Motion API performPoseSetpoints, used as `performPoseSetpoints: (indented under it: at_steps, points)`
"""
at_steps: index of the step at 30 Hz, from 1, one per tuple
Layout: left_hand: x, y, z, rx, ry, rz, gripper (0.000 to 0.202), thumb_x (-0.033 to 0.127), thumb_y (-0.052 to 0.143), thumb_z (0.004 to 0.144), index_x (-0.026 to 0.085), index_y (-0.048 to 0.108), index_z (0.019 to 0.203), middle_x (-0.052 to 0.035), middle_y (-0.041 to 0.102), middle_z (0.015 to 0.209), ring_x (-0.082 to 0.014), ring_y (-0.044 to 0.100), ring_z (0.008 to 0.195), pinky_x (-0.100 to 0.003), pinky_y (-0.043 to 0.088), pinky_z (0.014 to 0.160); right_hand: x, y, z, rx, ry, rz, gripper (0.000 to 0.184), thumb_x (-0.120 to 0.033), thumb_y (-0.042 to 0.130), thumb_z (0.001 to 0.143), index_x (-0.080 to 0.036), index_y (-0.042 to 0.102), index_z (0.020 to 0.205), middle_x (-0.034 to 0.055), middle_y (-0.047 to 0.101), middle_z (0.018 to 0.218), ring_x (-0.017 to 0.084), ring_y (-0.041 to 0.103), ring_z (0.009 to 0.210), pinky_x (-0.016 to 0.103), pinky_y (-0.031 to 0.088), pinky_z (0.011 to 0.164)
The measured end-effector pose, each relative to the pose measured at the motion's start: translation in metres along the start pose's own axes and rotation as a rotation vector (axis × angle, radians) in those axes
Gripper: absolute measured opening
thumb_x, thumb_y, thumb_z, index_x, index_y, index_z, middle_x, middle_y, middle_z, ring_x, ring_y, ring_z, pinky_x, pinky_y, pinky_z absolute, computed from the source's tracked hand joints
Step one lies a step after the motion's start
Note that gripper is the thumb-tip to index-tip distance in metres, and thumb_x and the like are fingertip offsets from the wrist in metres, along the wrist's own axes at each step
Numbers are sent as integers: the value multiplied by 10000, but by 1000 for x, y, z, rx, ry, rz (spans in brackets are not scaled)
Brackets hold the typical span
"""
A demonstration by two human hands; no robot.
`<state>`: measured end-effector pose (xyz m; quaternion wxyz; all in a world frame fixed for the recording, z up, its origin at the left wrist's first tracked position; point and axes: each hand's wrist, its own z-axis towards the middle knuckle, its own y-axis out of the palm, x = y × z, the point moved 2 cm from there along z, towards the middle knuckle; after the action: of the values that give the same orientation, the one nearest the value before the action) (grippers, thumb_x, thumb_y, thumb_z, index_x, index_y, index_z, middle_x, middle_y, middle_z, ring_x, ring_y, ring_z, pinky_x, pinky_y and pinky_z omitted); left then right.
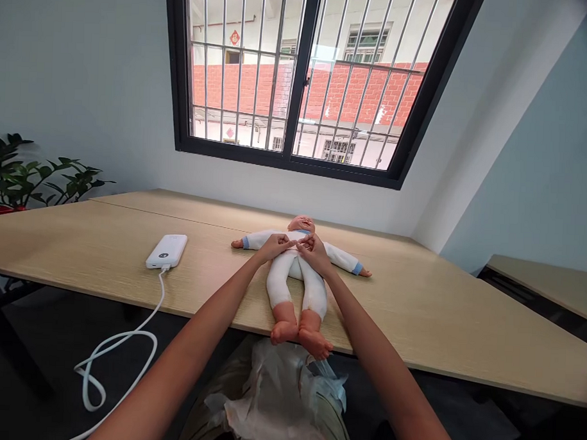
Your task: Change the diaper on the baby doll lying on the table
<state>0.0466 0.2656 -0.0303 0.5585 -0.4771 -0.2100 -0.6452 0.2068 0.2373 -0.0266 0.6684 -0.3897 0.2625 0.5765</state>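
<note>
A baby doll (298,278) in a white suit with blue cuffs lies on its back on the wooden table (439,308), arms spread, bare feet over the near edge. My left hand (274,246) rests on the doll's chest with its fingers pinched at the front of the suit. My right hand (315,253) meets it there, fingers also pinched on the suit's fabric. In my lap below the table edge lies a crumpled white diaper or plastic wrap (280,393).
A white power bank (166,251) lies on the table to the left, its white cable (118,355) looping down off the edge. A potted plant (25,178) stands at the far left. A barred window (308,73) is behind. Another table (546,286) sits at the right.
</note>
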Motion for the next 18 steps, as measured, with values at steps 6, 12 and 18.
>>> performPoseSetpoints:
  at_steps: [6,12,18]
  points:
    - [3,0,-2,8,16,12,535,673,653,669,173,466,623,45,373,600,-90,296,568,-231,210,531,7,-1,1,4,65,63,460,-490,727,672,-245,360,798,-18,601,790,120,527,606,273,418,543]
    - [-1,1,0,20,32,72,493,633,639,696,169,485,632,30,406,616,-100,325,591,-237,233,544,6,-3,1,2,105,79,487,-427,736,642,-248,304,780,-23,614,759,119,539,614,271,410,576]
    - [-3,2,2,14,41,81,503,650,625,683,182,455,611,41,384,590,-97,311,574,-244,228,548,1,-4,0,-11,125,127,521,-440,751,622,-248,288,766,-9,628,780,132,561,647,268,404,569]
